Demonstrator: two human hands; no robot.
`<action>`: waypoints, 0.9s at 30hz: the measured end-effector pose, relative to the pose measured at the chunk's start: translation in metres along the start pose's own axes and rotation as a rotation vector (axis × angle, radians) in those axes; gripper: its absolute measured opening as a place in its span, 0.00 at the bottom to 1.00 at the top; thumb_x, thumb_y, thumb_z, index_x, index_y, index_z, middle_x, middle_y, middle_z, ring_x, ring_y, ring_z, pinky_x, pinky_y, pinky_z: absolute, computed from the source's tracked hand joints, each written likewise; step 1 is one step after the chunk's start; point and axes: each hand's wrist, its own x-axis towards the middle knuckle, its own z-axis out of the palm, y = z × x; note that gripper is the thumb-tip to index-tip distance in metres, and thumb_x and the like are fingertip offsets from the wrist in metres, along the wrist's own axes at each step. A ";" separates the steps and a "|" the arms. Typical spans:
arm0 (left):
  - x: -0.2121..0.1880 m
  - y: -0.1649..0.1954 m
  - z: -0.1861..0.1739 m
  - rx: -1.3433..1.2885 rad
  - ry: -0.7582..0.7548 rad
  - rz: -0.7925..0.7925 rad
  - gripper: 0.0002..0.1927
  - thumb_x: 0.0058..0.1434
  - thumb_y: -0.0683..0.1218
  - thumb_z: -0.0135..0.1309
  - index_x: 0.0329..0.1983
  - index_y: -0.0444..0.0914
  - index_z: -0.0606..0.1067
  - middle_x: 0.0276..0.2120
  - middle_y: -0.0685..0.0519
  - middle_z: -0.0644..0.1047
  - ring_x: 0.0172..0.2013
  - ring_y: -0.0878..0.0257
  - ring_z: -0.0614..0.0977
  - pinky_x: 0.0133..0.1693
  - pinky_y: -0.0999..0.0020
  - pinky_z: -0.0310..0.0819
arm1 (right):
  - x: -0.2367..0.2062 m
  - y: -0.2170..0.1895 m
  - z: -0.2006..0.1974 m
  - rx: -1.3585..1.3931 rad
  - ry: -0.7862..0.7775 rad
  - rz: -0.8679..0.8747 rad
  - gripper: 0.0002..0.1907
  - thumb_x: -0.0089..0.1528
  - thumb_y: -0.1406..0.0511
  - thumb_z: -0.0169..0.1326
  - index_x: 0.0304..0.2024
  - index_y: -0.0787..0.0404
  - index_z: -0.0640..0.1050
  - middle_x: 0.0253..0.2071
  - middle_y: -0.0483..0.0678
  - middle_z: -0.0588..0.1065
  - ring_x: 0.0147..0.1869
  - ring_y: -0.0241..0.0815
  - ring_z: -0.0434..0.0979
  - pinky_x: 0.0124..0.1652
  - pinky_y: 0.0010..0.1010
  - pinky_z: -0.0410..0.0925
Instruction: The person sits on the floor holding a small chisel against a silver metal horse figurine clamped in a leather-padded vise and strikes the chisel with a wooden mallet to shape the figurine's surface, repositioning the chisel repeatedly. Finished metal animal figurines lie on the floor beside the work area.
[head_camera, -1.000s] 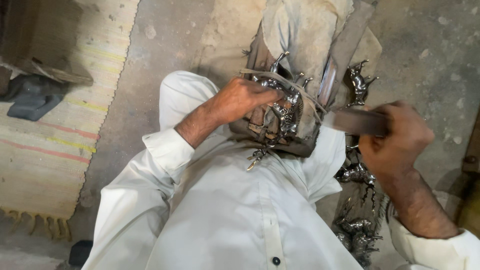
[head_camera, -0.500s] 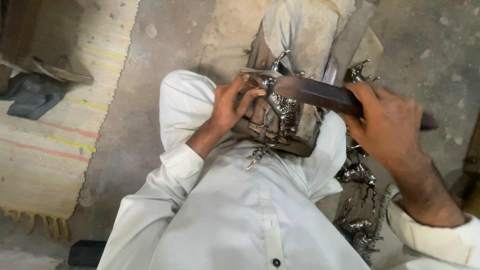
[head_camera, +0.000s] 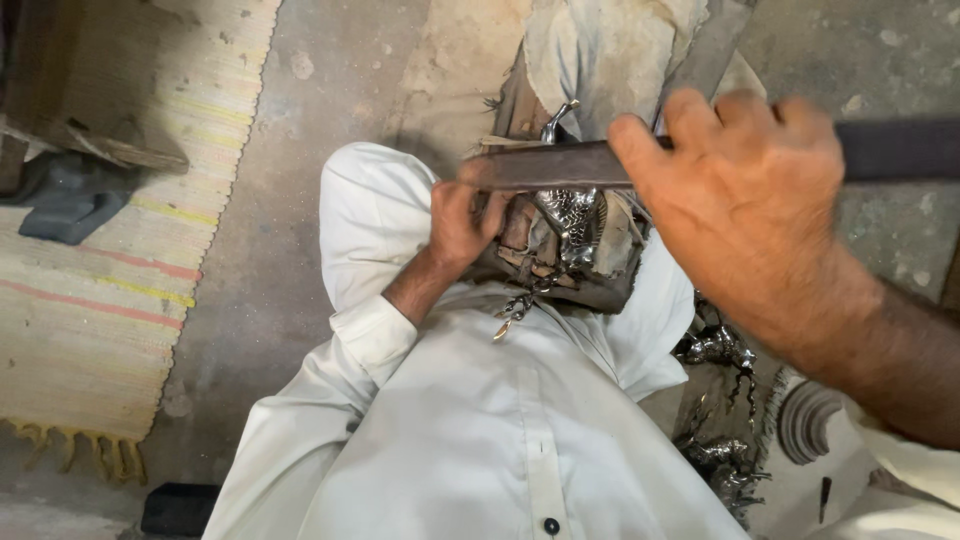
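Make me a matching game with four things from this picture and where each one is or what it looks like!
Things:
1. long dark metal bar
2. shiny metal piece
3. striped woven mat
4. right hand

Descriptions:
A. lies on the floor at the left edge
B. grips the bar, nearest the camera
C. silvery, sits under the bar beside the left hand
D. stretches across the top of the work

Pairs: 1-D, 2-C, 3-A, 4-B

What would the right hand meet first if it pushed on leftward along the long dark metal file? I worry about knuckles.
Probably the left hand, gripping the shiny silver metal casting just beneath the long dark metal file held by the right hand; depth is unclear.
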 end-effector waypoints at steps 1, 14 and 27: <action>0.000 0.002 0.000 -0.034 0.020 0.075 0.06 0.67 0.35 0.58 0.45 0.36 0.79 0.36 0.48 0.84 0.31 0.58 0.86 0.34 0.66 0.79 | 0.001 0.004 -0.004 0.115 0.009 0.022 0.06 0.62 0.62 0.62 0.39 0.52 0.78 0.30 0.42 0.70 0.31 0.39 0.75 0.28 0.30 0.63; -0.011 -0.008 0.001 -0.027 0.004 0.085 0.09 0.65 0.35 0.57 0.48 0.34 0.76 0.37 0.45 0.84 0.29 0.62 0.85 0.30 0.68 0.78 | -0.010 0.015 0.008 0.185 -0.028 -0.029 0.13 0.57 0.65 0.66 0.42 0.53 0.77 0.32 0.44 0.73 0.34 0.43 0.79 0.32 0.34 0.68; -0.003 -0.003 0.005 -0.031 0.014 -0.047 0.09 0.68 0.39 0.63 0.44 0.36 0.72 0.33 0.48 0.85 0.27 0.63 0.86 0.28 0.69 0.78 | -0.023 0.025 0.031 0.299 0.191 0.030 0.17 0.55 0.66 0.66 0.47 0.55 0.80 0.37 0.46 0.73 0.38 0.46 0.76 0.39 0.36 0.67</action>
